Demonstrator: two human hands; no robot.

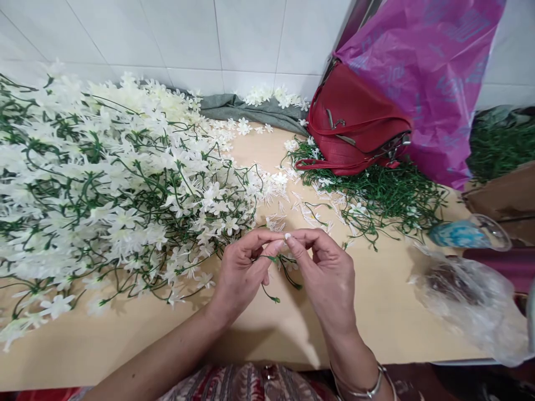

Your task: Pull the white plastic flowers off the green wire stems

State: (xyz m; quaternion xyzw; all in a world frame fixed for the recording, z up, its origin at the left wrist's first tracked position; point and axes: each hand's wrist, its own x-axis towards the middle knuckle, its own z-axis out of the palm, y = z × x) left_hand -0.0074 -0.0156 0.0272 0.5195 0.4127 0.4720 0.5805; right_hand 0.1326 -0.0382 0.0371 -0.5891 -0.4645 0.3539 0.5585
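Note:
My left hand (244, 270) is closed in a pinch around a green artificial flower stem (273, 299), whose thin branches hang below the fingers. My right hand (330, 275) pinches a small white piece (287, 236), with its fingertips meeting those of the left. Fingers partly hide this piece, so its exact shape is unclear. Just beyond both hands, thin white flower parts (298, 200) are strewn over the table (368, 301). A large heap of white artificial flowers (125, 206) on green stems spreads to the left.
Bare green stems (376, 195) lie in a pile at the right, under a red handbag (359, 120). A purple plastic bag (434, 83) hangs beside it. Farther right are a clear cup with blue contents (460, 234) and a clear plastic bag (472, 306). A tiled wall (251, 39) rises behind.

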